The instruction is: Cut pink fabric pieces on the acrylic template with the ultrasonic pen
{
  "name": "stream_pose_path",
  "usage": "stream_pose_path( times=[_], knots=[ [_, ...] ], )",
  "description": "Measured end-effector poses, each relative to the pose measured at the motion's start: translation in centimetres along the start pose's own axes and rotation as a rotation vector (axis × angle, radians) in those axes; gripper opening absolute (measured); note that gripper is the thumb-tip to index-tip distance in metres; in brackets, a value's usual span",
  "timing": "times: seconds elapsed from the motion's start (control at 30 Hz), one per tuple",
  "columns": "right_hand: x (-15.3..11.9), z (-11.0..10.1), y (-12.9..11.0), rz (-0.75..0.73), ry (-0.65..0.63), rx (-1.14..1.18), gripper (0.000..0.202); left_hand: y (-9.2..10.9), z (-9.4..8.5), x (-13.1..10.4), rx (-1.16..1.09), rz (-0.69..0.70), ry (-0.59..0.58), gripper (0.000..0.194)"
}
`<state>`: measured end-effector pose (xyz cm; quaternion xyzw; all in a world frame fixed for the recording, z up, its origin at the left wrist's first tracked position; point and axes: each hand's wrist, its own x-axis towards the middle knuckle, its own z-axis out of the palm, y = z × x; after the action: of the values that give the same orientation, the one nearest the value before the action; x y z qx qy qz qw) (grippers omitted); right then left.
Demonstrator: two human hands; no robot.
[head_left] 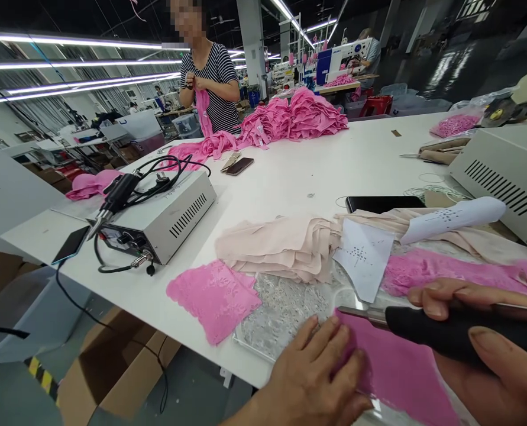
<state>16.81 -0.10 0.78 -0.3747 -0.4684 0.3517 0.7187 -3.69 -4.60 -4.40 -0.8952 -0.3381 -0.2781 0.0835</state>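
Note:
My right hand [485,349] grips a black-handled tool [432,331] with a narrow metal tip, which points left at the upper corner of a pink fabric piece [400,367]. A thin metal strip also shows by that hand; its kind is unclear. With fingers stretched out, my left hand [312,373] lies on the near left side of the pink piece, over what looks like a clear plastic sheet. Under the work is a grey mottled board [285,307]. Beside it rest a pink lace piece [214,299], stacked beige fabric [281,242] and a white dotted pattern piece [364,254].
A grey control box [157,219] carries another black-handled tool [119,195] and cables. At the right stands a second box [507,177], near a black phone [382,204]. Across the table, a person [210,83] handles pink fabric beside a pink pile [290,118]. A cardboard box [112,367] sits below.

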Motion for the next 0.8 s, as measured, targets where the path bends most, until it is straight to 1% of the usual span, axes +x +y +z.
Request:
stream_pose_path(
  times=[0.1, 0.2, 0.37, 0.47, 0.63, 0.73, 0.8],
  knots=[
    [0.02, 0.09, -0.10, 0.031, -0.002, -0.009, 0.018, -0.11, 0.05, 0.00, -0.002, 0.008, 0.011, 0.048],
    [0.04, 0.19, -0.07, 0.041, 0.000, -0.010, 0.017, -0.17, 0.04, 0.02, 0.001, 0.017, -0.011, 0.051],
    [-0.14, 0.09, 0.22, 0.016, -0.014, -0.007, 0.019, -0.19, 0.12, 0.04, -0.008, 0.021, 0.038, 0.051],
    [-0.03, 0.11, 0.06, 0.003, -0.026, -0.049, 0.019, -0.22, 0.25, 0.02, -0.024, 0.034, 0.047, 0.049],
    [0.48, 0.13, -0.24, -0.114, -0.099, -0.128, 0.013, -0.22, 0.24, -0.02, -0.017, 0.048, 0.022, 0.049],
    [0.41, -0.18, 0.08, -0.106, -0.118, -0.133, 0.013, -0.19, 0.06, 0.00, -0.010, 0.044, 0.024, 0.048],
    [0.25, -0.49, 0.41, -0.081, -0.088, -0.140, 0.013, -0.19, -0.06, 0.03, -0.006, 0.053, 0.035, 0.048]
  ],
)
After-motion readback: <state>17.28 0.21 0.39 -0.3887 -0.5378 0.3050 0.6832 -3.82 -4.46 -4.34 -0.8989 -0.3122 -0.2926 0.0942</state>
